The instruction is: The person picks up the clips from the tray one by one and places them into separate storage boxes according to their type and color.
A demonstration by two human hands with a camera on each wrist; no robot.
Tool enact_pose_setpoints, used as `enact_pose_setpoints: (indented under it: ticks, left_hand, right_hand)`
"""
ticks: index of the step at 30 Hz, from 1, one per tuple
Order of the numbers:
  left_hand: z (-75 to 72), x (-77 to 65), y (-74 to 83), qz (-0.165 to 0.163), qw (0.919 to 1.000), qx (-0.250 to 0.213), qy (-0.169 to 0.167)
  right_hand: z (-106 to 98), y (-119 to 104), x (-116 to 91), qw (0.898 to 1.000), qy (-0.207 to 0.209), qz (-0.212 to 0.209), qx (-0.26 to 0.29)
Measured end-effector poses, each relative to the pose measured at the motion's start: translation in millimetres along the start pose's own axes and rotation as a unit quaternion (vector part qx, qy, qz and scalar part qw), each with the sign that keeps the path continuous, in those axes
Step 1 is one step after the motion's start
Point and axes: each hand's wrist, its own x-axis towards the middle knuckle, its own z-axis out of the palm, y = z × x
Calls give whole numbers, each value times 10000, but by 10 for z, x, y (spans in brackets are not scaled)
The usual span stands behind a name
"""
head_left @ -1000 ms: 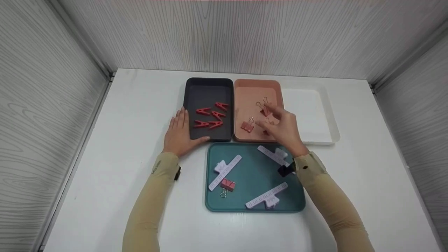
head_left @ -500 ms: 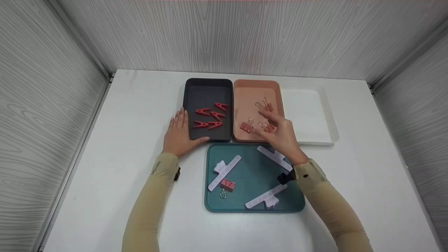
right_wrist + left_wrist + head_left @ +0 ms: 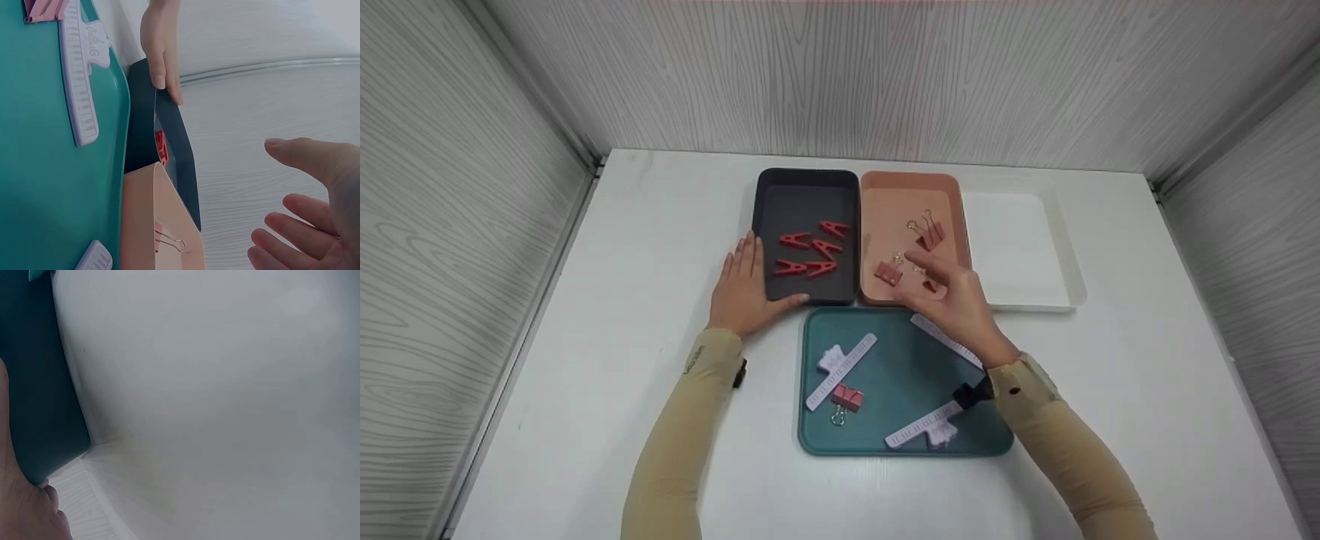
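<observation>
My left hand (image 3: 741, 292) lies with straight fingers along the left wall of the dark tray (image 3: 807, 177), its thumb along the tray's near edge. Several red clothespins (image 3: 825, 248) lie inside. Over the near end of the peach tray (image 3: 911, 181), my right hand (image 3: 952, 304) hangs with thumb and fingers apart, holding nothing. Pink binder clips (image 3: 931, 235) lie in that tray, one partly hidden by the hand. In the right wrist view, the right hand's fingers (image 3: 298, 228) are loosely bent, with a gap to the thumb.
Nearest the person is a teal tray (image 3: 885, 390) with lavender ruler clips (image 3: 841, 371) and one pink binder clip (image 3: 848, 397). A white tray (image 3: 1078, 289) stands right of the peach one. Grey wood-grain panels (image 3: 840, 75) enclose the table's back and sides.
My right hand has drawn back toward the person, uncovering more of the binder clips in the peach tray. The left hand stays in place at the dark tray.
</observation>
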Motion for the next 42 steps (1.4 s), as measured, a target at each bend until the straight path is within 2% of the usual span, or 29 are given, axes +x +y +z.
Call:
enact_pose_setpoints:
  ticks: [13, 19, 24, 30, 36, 42]
  left_hand:
    - [13, 21, 14, -42, 10000, -27, -38]
    - [18, 30, 8, -13, 10000, -42, -3]
    - [18, 36, 5, -38, 10000, -15, -9]
    - [29, 39, -5, -55, 10000, 8, 0]
    - [33, 40, -13, -47, 10000, 20, -9]
    - [35, 21, -22, -54, 9999, -98, -31]
  right_hand:
    - [88, 10, -98, 9987, -466, -117, -195]
    - [121, 9, -135, 9977, -676, 57, 61]
    - [147, -8, -174, 9962, -856, 182, 21]
    - [207, 2, -250, 9924, -1150, 364, -237]
    - [287, 47, -310, 9897, -1407, 224, -169]
    - [366, 49, -394, 9819, -1835, 398, -268]
